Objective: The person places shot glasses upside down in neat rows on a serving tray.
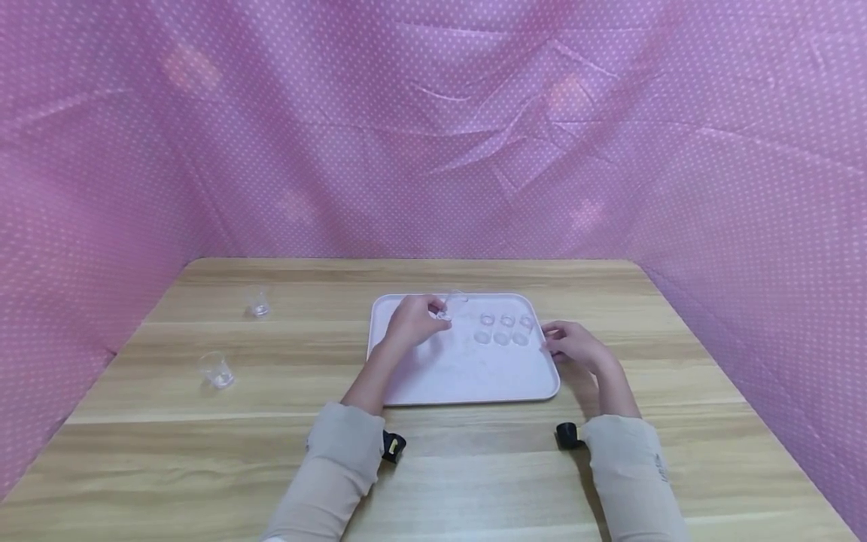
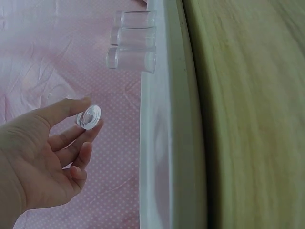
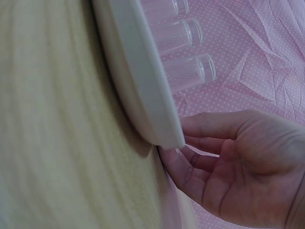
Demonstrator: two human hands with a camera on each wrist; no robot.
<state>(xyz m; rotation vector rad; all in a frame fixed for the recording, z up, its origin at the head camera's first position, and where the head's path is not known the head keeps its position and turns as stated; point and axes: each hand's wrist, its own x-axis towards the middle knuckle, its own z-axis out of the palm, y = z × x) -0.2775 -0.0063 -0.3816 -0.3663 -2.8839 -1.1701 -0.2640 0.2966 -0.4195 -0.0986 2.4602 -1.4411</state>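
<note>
Pink dotted cloth (image 1: 433,135) surrounds wooden table (image 1: 474,482). Over white tray (image 1: 467,380), left hand (image 1: 412,322) pinches clear glass (image 1: 452,306) by base, seemingly keeping mouth untouched; right hand (image 1: 576,345) grips tray's right edge, likely for steadiness. Inverted glasses (image 1: 504,330) line up near that edge; upright glasses (image 1: 218,372) stand toward table's left edge.

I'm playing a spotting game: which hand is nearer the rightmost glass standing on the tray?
Right. The right hand is at the right edge of the tray, just beside the rightmost glass. The left hand is farther left, past the other two glasses, holding another glass.
</note>
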